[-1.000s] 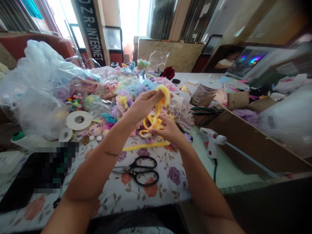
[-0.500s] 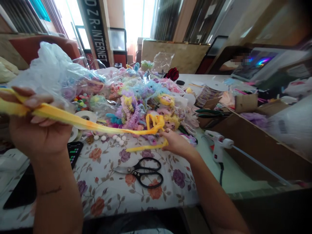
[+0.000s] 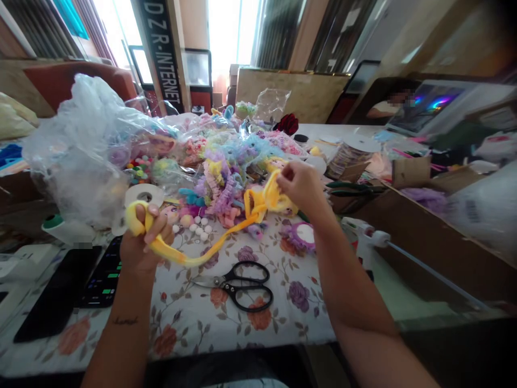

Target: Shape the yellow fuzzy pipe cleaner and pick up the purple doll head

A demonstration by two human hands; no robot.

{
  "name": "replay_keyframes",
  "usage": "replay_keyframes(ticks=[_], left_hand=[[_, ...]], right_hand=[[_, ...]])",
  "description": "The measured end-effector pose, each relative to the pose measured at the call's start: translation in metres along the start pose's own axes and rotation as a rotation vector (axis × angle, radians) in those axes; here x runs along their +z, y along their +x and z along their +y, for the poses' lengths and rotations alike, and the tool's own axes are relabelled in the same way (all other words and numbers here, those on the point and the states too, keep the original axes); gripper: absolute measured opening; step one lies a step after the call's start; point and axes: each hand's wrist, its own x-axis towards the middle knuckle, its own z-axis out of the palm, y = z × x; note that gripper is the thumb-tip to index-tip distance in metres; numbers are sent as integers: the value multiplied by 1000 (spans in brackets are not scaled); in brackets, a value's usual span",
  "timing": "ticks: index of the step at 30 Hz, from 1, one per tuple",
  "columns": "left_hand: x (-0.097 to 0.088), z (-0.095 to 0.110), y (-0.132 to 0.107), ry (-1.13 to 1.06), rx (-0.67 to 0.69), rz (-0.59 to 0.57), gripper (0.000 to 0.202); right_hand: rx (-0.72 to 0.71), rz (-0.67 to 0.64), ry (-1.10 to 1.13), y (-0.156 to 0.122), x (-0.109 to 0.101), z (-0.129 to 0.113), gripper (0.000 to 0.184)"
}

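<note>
A long yellow fabric strip (image 3: 214, 245) sags between my two hands. My left hand (image 3: 147, 231), low on the left, has its fingers closed round one end, which loops over them. My right hand (image 3: 299, 186) pinches a bunched, looped part of the strip in front of the pile of dolls and trims. Between the hands the strip is twisted or knotted; I cannot tell which. Below it, black-handled scissors (image 3: 238, 285) lie with their blades to the left. A purple-frilled round piece (image 3: 301, 237) lies under my right wrist.
Pastel ruffled trims (image 3: 220, 183) and dolls are heaped behind the hands. A plastic bag (image 3: 81, 145), a white roll (image 3: 143, 195) and two phones (image 3: 58, 291) are on the left. At the right are a glue gun (image 3: 365, 231) and a cardboard box (image 3: 436, 248). Another person sits far right.
My left hand has come in from the far left and lower, so the taut strip now sags. My right hand has risen, lifting a looped part of the strip.
</note>
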Motion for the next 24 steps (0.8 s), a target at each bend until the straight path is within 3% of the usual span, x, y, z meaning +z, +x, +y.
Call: replay_keyframes(ticks=[2, 4, 6, 9, 12, 16, 18, 22, 24], left_hand=[[-4, -7, 0, 32, -15, -33, 27], [-8, -12, -1, 44, -27, -41, 24], [-11, -14, -2, 41, -40, -33, 21], [-10, -16, -3, 15, -58, -26, 20], [-7, -16, -4, 2, -55, -25, 20], [-6, -16, -7, -44, -29, -62, 21], [-12, -18, -7, -93, -11, -144, 20], [-33, -24, 0, -190, 71, -524, 22], [-42, -26, 3, -226, 99, -690, 25]], right_hand=[[-5, 219, 69, 30, 3, -3, 6], [-23, 284, 74, 51, 9, -4, 7], [-42, 106, -2, 58, 16, -5, 5], [-74, -235, -186, 35, 22, -8, 18], [-100, -401, -282, -11, 29, -10, 44], [-4, -592, -266, -59, 50, -3, 67], [-7, -562, -195, -68, 63, 6, 62], [-42, -451, -66, -58, 74, 21, 22], [-32, -400, -79, -43, 68, 25, 14]])
